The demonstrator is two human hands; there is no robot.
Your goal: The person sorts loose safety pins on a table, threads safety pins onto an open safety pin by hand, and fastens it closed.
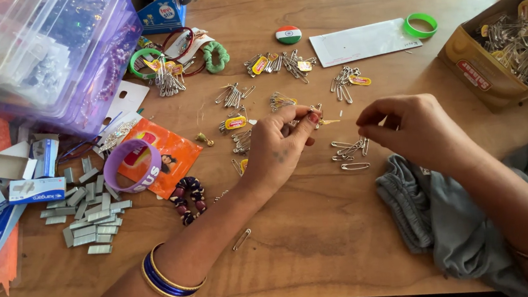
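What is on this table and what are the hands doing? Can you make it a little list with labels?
Place: wooden table
Left hand: pinching a small bunch of safety pins
Right hand: fingers curled, above loose safety pins
Far side: tagged pin bundles, round flag badge
Left side: purple wristband, staple strips, plastic boxes
Right side: box of pin bundles, grey cloth

Left hand (277, 150) and right hand (407, 127) close together, fingertips pinched.
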